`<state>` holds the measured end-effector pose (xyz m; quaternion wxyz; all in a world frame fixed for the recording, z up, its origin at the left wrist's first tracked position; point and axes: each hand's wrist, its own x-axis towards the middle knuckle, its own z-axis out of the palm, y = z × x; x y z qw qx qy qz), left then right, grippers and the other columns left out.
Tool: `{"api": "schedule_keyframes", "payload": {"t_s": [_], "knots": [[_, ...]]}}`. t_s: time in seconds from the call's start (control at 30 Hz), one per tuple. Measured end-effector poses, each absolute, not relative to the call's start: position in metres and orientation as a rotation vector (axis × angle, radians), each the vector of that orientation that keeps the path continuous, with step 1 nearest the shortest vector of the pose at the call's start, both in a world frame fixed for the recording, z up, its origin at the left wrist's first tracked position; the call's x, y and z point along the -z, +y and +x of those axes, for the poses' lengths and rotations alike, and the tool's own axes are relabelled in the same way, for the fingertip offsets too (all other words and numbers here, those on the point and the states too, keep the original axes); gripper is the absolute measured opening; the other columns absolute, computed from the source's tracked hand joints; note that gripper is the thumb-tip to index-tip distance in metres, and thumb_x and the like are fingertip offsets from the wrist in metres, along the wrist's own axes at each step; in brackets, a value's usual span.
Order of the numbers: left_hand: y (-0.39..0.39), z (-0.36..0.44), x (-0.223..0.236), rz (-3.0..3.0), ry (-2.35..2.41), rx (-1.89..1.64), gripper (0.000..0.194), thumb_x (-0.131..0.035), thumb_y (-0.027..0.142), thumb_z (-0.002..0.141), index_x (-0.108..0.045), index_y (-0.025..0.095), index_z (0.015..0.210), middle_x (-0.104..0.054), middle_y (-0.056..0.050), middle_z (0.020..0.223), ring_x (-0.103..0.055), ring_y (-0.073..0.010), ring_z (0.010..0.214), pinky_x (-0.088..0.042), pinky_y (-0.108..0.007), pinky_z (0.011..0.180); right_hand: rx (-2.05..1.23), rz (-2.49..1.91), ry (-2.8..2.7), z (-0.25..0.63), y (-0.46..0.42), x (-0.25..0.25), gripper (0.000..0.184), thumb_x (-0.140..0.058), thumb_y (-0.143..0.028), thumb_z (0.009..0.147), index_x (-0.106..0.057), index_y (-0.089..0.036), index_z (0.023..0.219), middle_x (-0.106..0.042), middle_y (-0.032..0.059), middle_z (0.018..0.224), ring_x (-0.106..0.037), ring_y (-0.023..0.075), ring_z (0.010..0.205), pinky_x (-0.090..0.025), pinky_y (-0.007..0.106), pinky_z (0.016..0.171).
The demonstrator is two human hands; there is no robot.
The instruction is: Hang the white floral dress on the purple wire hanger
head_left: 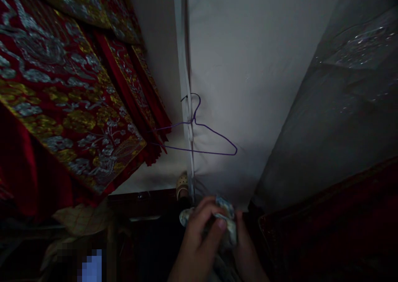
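Observation:
Low in the head view, my left hand (203, 228) has its fingers curled around a bunched, pale cloth with a blue pattern (230, 228). My right hand (247, 247) is against the cloth's right side; most of its fingers are hidden behind the cloth. Part of the patterned fabric also shows left of my left hand. Beyond my hands, a thin purple wire hanger (214, 153) hangs with no garment on it, its hook over a pale cord (188, 83) along the wall. Neither hand touches the hanger.
Red cloth embroidered in gold and silver (77, 116) hangs at left, overlapping the hanger's left end. Shiny clear plastic sheeting (351, 66) covers the right side above a dark red surface (348, 215). A beige clog (182, 184) shows below the hanger. The lower left is dark and partly pixelated.

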<state>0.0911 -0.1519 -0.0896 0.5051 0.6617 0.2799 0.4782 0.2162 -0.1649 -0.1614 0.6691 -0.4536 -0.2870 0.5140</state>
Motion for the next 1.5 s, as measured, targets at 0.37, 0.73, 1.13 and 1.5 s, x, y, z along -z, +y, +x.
{"api": "schedule_keyframes", "payload": {"t_s": [0.37,0.73,1.13,1.5], "knots": [[-0.129,0.044,0.107,1.890,0.828,-0.564,0.067,-0.034,0.066,0.099,-0.070,0.016,0.124,-0.072,-0.013,0.117,-0.063,-0.0294,0.109,-0.048,-0.039,0.098,-1.547,-0.853,-1.438,0.256,-0.166,0.085,0.046,-0.086,-0.035,0.068,-0.074,-0.019,0.109,-0.074,0.0027,0.089,-0.067,0.0194,0.079,-0.052,0.029,0.073],[-0.101,-0.011,0.082,1.854,1.295,-0.997,0.013,-0.068,0.031,0.081,-0.075,0.024,0.089,-0.074,-0.005,0.077,-0.070,-0.0275,0.077,-0.049,-0.028,0.074,-0.763,-0.969,-1.419,0.245,0.000,0.061,0.032,-0.052,-0.039,0.079,-0.071,-0.022,0.099,-0.059,-0.0023,0.064,-0.052,0.0167,0.058,-0.045,0.029,0.062],[-0.102,-0.043,0.134,2.013,1.434,-0.580,0.018,-0.061,0.030,0.089,-0.076,0.026,0.080,-0.075,-0.006,0.076,-0.068,-0.0258,0.072,-0.044,-0.029,0.070,-0.550,-1.236,-1.510,0.305,-0.040,0.095,0.006,-0.053,-0.021,0.062,-0.052,-0.021,0.056,-0.047,-0.0033,0.052,-0.044,0.0133,0.056,-0.030,0.024,0.051],[-0.063,-0.052,0.024,2.537,1.358,-1.211,0.016,-0.053,0.027,0.087,-0.068,0.022,0.089,-0.067,-0.011,0.117,-0.061,-0.0316,0.112,-0.046,-0.041,0.097,-0.620,-1.156,-1.433,0.300,-0.060,0.088,0.010,-0.060,-0.025,0.064,-0.053,-0.023,0.057,-0.052,0.0003,0.054,-0.050,0.0170,0.059,-0.038,0.026,0.053]]}}
